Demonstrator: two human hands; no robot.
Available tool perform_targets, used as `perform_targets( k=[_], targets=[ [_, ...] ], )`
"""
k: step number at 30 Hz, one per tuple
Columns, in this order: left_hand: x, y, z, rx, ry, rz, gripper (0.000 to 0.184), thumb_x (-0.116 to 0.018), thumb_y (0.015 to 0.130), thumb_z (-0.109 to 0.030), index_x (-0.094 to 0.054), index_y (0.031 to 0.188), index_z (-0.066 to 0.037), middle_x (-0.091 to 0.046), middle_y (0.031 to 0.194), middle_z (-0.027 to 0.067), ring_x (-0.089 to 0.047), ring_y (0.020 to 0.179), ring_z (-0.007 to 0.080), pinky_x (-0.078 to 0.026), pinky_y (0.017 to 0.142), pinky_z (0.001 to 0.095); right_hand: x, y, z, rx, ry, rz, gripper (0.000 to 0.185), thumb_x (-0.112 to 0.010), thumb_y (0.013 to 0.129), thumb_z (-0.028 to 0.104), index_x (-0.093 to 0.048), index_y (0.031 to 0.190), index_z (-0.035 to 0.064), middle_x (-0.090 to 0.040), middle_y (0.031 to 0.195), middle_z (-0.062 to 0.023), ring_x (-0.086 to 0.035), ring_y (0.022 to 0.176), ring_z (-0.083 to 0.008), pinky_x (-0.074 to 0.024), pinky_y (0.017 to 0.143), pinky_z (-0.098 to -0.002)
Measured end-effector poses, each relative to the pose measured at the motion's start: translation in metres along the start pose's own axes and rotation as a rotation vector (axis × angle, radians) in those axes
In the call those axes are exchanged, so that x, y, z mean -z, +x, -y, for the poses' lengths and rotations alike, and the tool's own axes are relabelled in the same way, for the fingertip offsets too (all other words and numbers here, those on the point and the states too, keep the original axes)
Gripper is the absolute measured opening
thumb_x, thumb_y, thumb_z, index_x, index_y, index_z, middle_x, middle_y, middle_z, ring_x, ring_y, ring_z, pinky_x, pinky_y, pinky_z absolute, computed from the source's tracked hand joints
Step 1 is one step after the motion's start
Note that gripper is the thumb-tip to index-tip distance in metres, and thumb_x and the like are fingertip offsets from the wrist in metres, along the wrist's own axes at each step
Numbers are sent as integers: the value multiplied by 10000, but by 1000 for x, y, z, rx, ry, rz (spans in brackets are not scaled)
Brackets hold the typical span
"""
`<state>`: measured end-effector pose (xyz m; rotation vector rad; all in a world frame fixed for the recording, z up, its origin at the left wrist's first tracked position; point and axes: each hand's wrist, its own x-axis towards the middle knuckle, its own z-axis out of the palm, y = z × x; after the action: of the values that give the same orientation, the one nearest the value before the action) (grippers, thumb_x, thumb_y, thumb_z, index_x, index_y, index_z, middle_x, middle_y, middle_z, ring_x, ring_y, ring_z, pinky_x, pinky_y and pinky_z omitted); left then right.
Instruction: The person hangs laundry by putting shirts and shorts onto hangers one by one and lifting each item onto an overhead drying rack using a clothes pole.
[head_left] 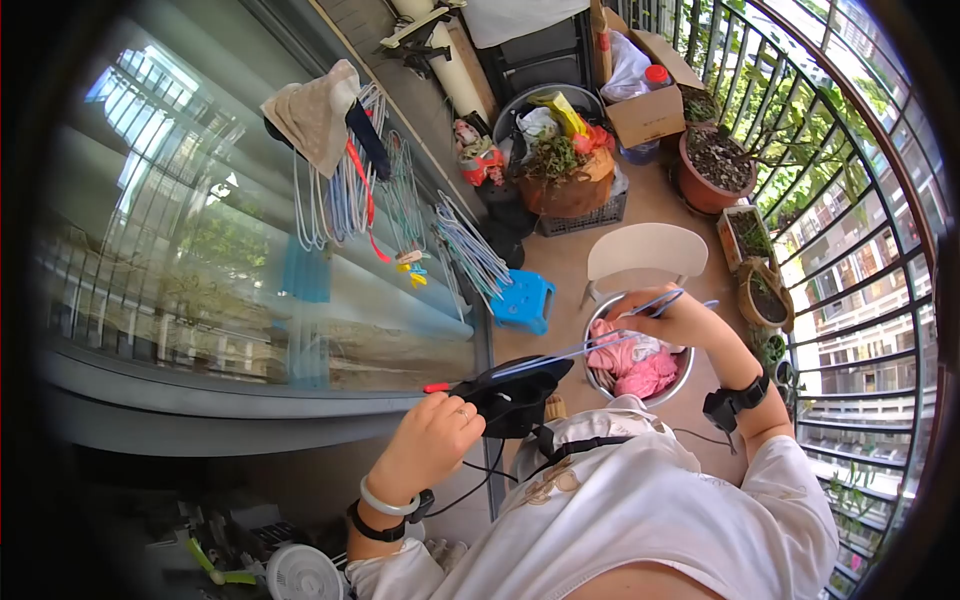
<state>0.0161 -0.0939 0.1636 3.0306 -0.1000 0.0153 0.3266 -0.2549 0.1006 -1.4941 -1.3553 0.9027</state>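
The right hand (660, 315) pinched a blue wire hanger (575, 353) above a metal basin (688, 370) of pink laundry (645, 376); the left hand's (435, 435) curled fingers gripped a black garment (515, 400) near the hanger's lower end. A beige chair (647, 252) crowded the basin; a blue plastic stool (525, 302) stood by the glass (240, 330).

The right hand (655, 312) holds a blue clothes hanger (585, 350) above a metal basin (688, 368) containing pink and white laundry (645, 374), while the left hand (432, 440) grips a black article (510, 400), with a blue plastic stool (525, 302) standing beyond
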Motion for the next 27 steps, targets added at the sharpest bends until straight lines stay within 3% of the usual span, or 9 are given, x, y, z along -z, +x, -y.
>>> perform_targets(
  k=[4,5,11,13,16,19,22,24,27],
  targets=[
    [13,-20,-13,111,-9,-25,116,-589,622,-26,-507,696,-61,-494,700,58,-508,728,217,-409,680,322,5,-12,-38,-101,36,-83,267,-592,833,78,-561,1094,28,-629,803,-54,-596,730,-129,-466,652,-261],
    [16,-23,-16,129,2,-60,122,-557,592,-18,-476,670,-67,-480,693,57,-494,713,208,-397,662,307,2,-13,-45,-94,37,-81,267,-592,833,78,-561,1094,28,-629,803,-54,-596,730,-129,-466,652,-261],
    [24,-52,-25,321,-14,-126,97,-616,657,-49,-527,696,-59,-505,683,51,-509,693,215,-394,649,317,-16,4,-69,57,11,-204,397,-484,870,19,-389,1254,51,-606,980,-98,-564,718,-121,-470,642,-265],
    [23,-65,-28,379,-6,-173,97,-630,671,-58,-541,709,-58,-511,686,49,-514,697,217,-396,651,320,-20,18,-70,59,45,-199,419,-474,866,5,-345,1262,53,-602,1008,-88,-560,692,-108,-458,596,-228],
    [19,-87,-36,521,-17,-165,110,-661,660,-76,-569,715,-50,-540,711,66,-530,724,252,-402,679,351,-27,40,-77,-136,391,-327,394,-477,882,43,-304,1235,52,-601,1009,-82,-521,611,-72,-411,469,-179],
    [13,-105,-45,597,-12,-193,110,-663,660,-79,-575,721,-54,-541,706,67,-533,725,250,-399,680,352,-35,60,-122,-276,285,-302,395,-491,888,86,-307,1235,51,-613,969,-83,-508,592,-68,-412,438,-196],
    [4,-122,-50,633,-25,-219,104,-651,693,-89,-557,729,-69,-526,705,41,-527,711,221,-397,673,341,-49,64,-188,-385,409,-279,327,-511,883,105,-413,1185,27,-618,850,-57,-453,538,-49,-358,430,-182],
    [-3,-132,-54,677,-61,-226,110,-653,691,-94,-548,715,-71,-524,700,41,-529,712,222,-396,668,342,-58,63,-191,-405,545,-298,257,-518,877,90,-499,1120,8,-608,792,-38,-394,502,-33,-307,433,-165],
    [-10,-139,-59,752,-126,-213,96,-651,684,-97,-577,721,-48,-548,706,74,-534,731,259,-393,692,361,-67,73,-173,-351,522,-266,253,-506,883,79,-492,1127,12,-610,787,-39,-397,504,-35,-315,439,-165]
  ],
)
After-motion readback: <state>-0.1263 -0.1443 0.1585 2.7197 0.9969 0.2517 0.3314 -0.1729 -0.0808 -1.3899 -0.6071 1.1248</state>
